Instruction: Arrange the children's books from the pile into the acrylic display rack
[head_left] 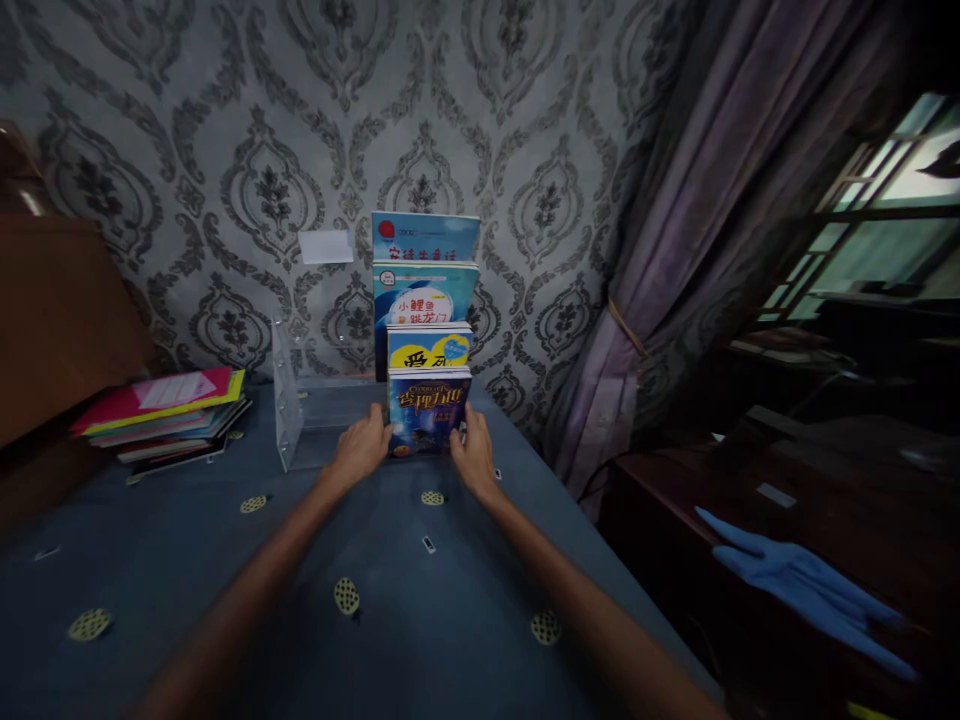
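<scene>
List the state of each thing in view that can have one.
Dark blue book: closed, upright, front cover showing
Left hand: at book's left edge
Right hand: at book's right edge
Rear books: upright, partly covered
Clear rack: standing
Book pile: lying flat, uneven
Blue glove: lying unworn
Curtain: tied back

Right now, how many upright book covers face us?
4: blue cover at the back, teal cover before it, blue-yellow cover next, navy cover between left hand and right hand. Others may be hidden.
</scene>
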